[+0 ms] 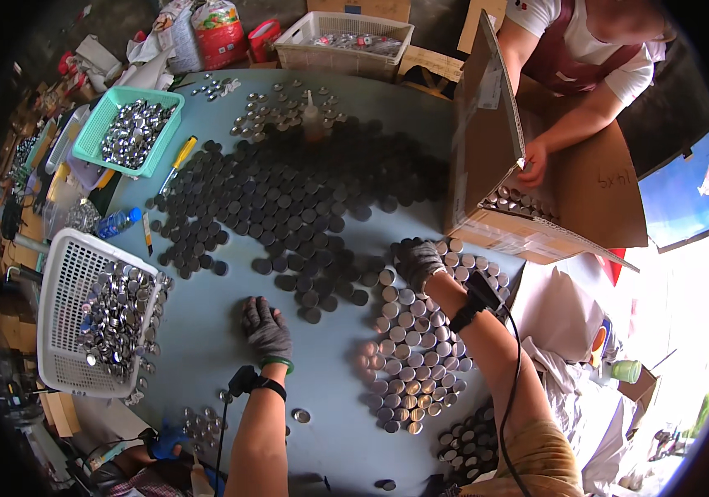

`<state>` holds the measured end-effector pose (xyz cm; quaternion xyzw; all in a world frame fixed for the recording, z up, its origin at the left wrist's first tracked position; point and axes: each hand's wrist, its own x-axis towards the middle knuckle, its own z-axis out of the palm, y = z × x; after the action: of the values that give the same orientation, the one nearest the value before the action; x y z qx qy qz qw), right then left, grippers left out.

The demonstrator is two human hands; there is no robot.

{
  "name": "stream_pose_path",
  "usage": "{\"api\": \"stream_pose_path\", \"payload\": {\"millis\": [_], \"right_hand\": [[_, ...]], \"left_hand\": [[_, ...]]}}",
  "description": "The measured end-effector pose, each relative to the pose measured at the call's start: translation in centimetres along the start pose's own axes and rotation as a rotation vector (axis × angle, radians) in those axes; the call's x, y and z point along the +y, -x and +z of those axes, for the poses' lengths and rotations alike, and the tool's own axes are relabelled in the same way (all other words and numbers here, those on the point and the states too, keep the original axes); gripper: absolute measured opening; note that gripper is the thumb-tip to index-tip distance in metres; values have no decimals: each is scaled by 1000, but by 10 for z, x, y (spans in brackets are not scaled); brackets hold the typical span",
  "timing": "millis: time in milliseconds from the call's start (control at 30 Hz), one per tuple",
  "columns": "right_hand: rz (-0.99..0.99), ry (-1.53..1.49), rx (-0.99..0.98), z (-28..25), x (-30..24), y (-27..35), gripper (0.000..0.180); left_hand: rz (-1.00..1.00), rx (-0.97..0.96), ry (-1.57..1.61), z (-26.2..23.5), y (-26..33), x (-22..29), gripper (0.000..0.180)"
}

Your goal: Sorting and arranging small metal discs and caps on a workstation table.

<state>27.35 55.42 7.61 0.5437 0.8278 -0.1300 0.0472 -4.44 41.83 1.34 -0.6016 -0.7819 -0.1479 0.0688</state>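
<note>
My left hand (268,333), in a grey knit glove, rests on the table with its fingers stretched forward, open and holding nothing. At the edge between dark round caps (288,203) and silver round caps (412,340), my right hand (419,264), also gloved in grey, lies on the caps with its fingers apart. Its fingertips touch caps there, though the exact contact is partly hidden. The dark caps spread flat over the middle of the table. The silver ones lie in a tight patch beneath and beside my right forearm.
Across from me, a person's hand (534,163) reaches into a cardboard box (487,224) holding caps. A white basket (52,331) and a green basket (176,124) of shiny metal pieces stand left. A screwdriver (180,157), a blue-capped bottle (118,222) and a small dropper bottle (312,124) are about.
</note>
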Motion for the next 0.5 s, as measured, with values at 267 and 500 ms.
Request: {"api": "stream_pose_path", "payload": {"millis": [267, 500], "right_hand": [[11, -86, 105, 42, -36, -31, 35], [33, -339, -39, 29, -110, 16, 34]], "left_hand": [[28, 36, -5, 2, -2, 3, 39], [29, 17, 7, -1, -2, 14, 38]]}}
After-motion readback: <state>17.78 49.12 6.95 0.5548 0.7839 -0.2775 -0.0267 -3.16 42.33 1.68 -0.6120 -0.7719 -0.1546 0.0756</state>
